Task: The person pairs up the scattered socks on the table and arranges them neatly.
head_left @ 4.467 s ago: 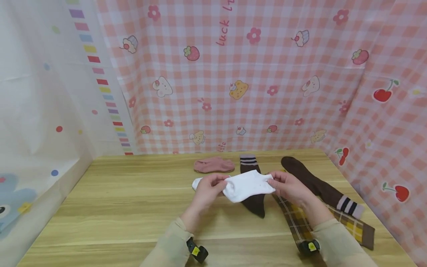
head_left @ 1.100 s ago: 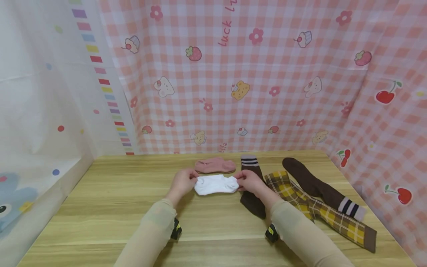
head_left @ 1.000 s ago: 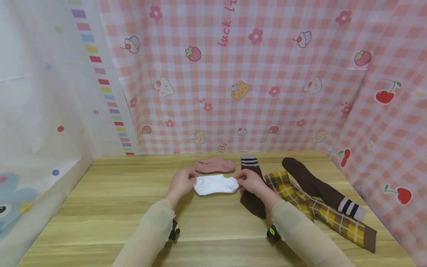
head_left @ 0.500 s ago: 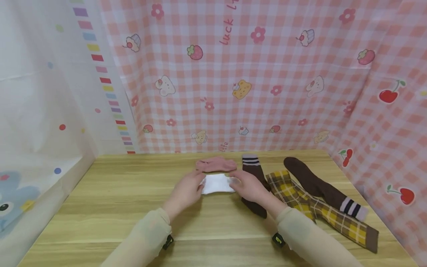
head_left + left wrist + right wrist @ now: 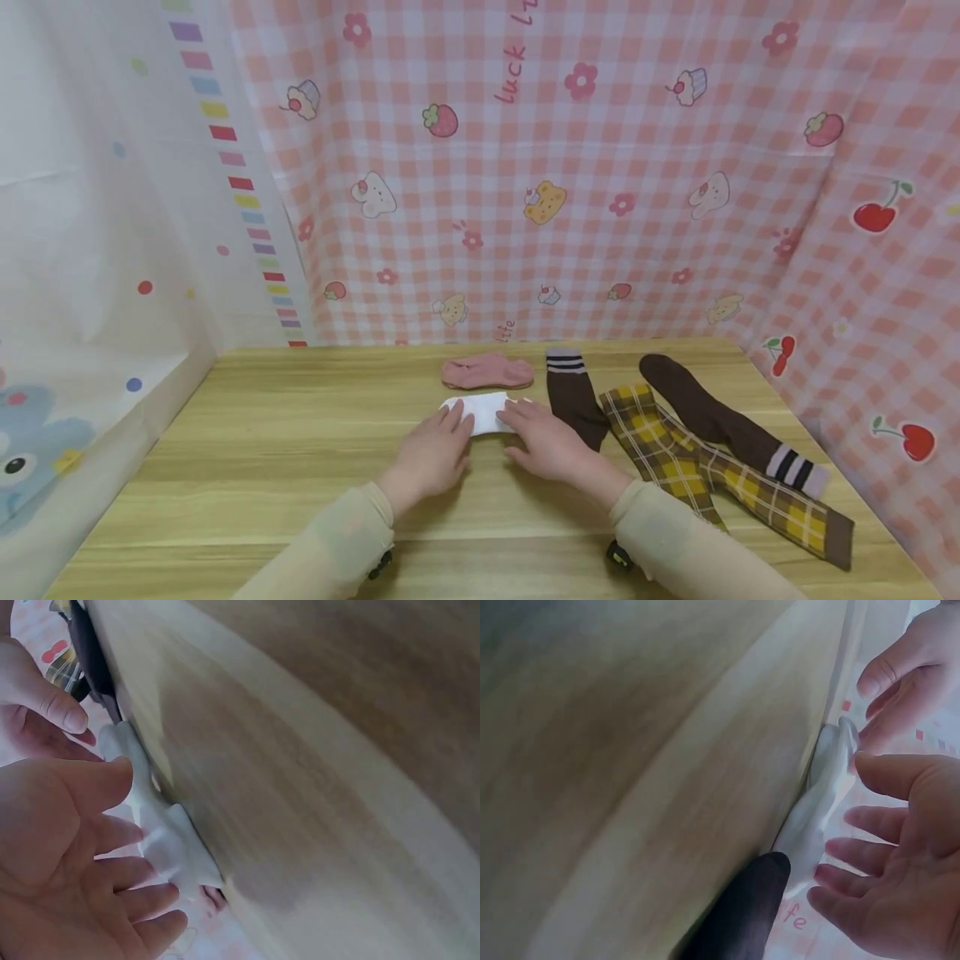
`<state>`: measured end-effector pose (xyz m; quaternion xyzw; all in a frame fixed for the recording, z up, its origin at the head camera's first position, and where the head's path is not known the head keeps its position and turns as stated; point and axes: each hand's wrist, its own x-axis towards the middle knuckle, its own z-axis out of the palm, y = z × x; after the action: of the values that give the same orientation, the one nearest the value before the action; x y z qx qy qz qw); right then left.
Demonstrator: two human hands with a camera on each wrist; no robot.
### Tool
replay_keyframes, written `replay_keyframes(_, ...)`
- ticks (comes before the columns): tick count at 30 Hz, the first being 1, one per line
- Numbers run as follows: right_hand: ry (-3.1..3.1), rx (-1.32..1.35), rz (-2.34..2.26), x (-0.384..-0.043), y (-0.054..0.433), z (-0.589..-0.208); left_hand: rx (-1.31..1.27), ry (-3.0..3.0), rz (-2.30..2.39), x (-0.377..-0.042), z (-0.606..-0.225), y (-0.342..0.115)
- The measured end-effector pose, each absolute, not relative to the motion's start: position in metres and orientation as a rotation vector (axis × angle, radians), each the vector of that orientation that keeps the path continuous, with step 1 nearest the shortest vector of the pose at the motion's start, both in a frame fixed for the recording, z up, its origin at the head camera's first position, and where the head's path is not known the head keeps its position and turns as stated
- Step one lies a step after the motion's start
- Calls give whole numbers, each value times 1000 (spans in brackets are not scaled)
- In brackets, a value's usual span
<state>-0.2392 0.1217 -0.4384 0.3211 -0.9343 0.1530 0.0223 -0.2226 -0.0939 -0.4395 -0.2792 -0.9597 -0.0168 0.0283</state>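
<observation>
A white ankle sock (image 5: 486, 412) lies flat on the wooden table near the middle. My left hand (image 5: 431, 457) rests its fingertips on the sock's left end, fingers extended. My right hand (image 5: 551, 442) touches the right end with fingers spread and relaxed. Both hands partly cover the sock from above. Two white layers of sock (image 5: 808, 817) show one over the other in the right wrist view. From the left wrist, the palm and loosely bent fingers (image 5: 142, 900) face the sock, gripping nothing.
Just behind lie pink ankle socks (image 5: 487, 372). To the right are a dark brown striped-cuff sock (image 5: 572, 396), yellow-brown plaid socks (image 5: 675, 462) and another dark brown sock (image 5: 705, 408). Patterned curtains (image 5: 480, 167) enclose the table (image 5: 262, 467).
Earlier both hands held a white sock in the air farther right. It came down left, in front of the pink socks; the hands released its ends, and fingertips now rest on top.
</observation>
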Motion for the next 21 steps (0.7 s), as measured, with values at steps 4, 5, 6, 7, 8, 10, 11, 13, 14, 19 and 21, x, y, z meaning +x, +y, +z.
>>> replay_keyframes(4,-2956,959,430,-237,120,-438,-829,-3020,-48,-222,-441,-92)
replay_keyframes(5,-2972,959,409,-237,119,-439,-825,-3031,-48,-222,-441,-92)
replay_keyframes(6,-2993,960,387,-236,119,-439,-822,-3043,-49,-222,-441,-92)
replay_keyframes(7,-3015,960,369,-236,119,-439,-821,-3054,-43,-222,-441,-91)
replay_keyframes(8,-3034,963,349,-236,119,-440,-819,-3067,-45,-221,-440,-91)
replay_keyframes(10,-3067,973,337,-236,119,-440,-813,-3097,-65,-221,-439,-90)
replay_keyframes(11,-3080,979,334,-236,119,-440,-808,-3113,-77,-221,-439,-90)
replay_keyframes(13,-3099,992,347,-237,119,-439,-798,-3146,-101,-221,-438,-89)
replay_keyframes(14,-3105,1001,342,-237,119,-439,-793,-3158,-116,-221,-438,-89)
replay_keyframes(19,-3137,1045,330,-239,120,-438,-796,-3190,-134,-222,-439,-88)
replay_keyframes(21,-3145,1062,330,-241,120,-437,-803,-3193,-130,-222,-439,-88)
